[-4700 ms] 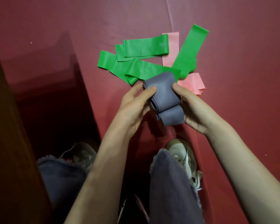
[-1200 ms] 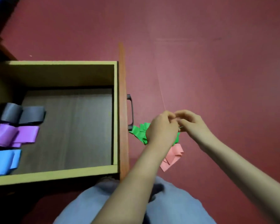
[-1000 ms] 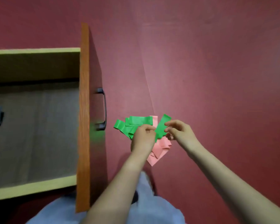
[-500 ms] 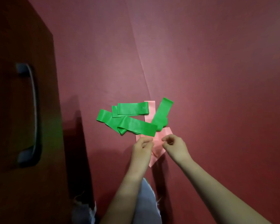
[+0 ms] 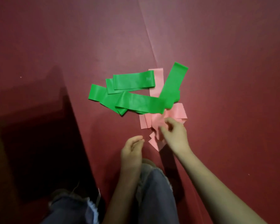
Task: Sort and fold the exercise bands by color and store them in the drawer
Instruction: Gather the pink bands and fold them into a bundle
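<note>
Pink bands (image 5: 178,113), right hand (image 5: 174,136) pinching, left hand (image 5: 132,151) idle

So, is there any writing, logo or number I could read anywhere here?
Small pale print near the right end of the top green band: too blurred to read.
No other text shows on the pink bands or the red floor.

pink bands (image 5: 178,112) — half-hidden, right hand (image 5: 174,136) blurred

Dark red floor (image 5: 217,46) with a pale seam (image 5: 149,38); frayed blue jeans (image 5: 153,191) below.
</note>
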